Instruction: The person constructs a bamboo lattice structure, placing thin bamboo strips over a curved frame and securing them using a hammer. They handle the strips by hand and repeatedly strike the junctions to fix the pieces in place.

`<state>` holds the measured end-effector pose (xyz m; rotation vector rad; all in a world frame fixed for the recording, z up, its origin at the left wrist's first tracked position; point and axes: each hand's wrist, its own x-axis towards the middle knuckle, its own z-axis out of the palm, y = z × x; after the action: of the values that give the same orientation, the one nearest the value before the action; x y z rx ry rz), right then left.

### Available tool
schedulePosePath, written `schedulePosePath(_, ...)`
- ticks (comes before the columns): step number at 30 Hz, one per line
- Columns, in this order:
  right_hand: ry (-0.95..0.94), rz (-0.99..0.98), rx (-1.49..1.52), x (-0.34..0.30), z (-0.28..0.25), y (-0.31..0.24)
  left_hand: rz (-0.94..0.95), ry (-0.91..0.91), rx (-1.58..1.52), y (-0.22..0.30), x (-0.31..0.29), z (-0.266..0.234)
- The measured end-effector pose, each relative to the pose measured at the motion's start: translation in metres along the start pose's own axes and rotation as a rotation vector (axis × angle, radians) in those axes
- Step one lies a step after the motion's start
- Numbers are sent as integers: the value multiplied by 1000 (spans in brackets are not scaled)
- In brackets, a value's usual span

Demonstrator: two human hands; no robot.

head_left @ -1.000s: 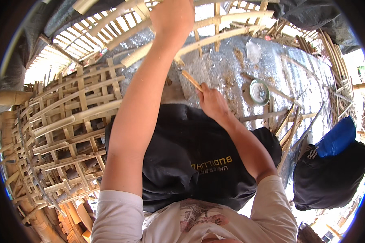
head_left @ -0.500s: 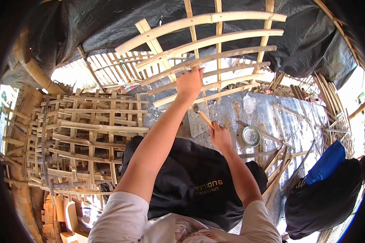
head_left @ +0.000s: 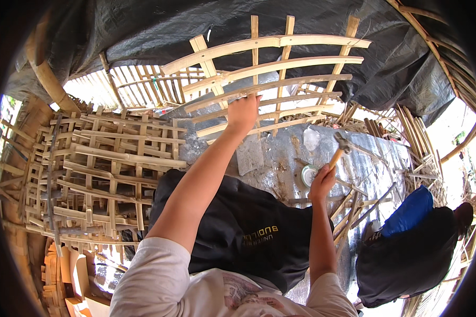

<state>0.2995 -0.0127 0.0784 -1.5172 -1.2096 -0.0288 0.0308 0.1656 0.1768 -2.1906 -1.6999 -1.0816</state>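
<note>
A lattice panel of pale bamboo slats (head_left: 280,67) stands raised in front of me, its long strips crossing several upright ones. My left hand (head_left: 243,112) is closed around one of its middle strips; the fingertips are partly hidden behind the wood. At the right, my right hand (head_left: 322,182) grips the wooden handle of a hammer (head_left: 336,154), whose metal head points up and away from me. Beside that hand, a round green-rimmed bowl (head_left: 308,175) rests on the grey sheet, partly covered by the hand.
Stacked bamboo lattices (head_left: 108,169) fill the left side. Dark cloth (head_left: 238,232) covers my lap. Loose sticks (head_left: 354,208) lie at the right, near a black bundle with a blue piece (head_left: 407,211). A flat slab (head_left: 250,157) lies on the grey sheet (head_left: 280,158).
My right hand has swung the hammer to the right and turned its head up and away. The lattice panel sits slightly lower in view, with my left hand still on it.
</note>
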Motion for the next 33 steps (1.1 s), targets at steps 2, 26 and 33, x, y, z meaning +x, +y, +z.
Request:
schedulePosePath(2, 208, 151, 140, -4, -6, 26, 20, 28, -3, 2, 1, 0)
schedulePosePath(26, 427, 800, 498, -12, -39, 46, -61, -113, -84, -25, 21, -3)
schedulePosePath(33, 431, 799, 561, -8, -41, 46, -92, -64, -81, -30, 18, -3)
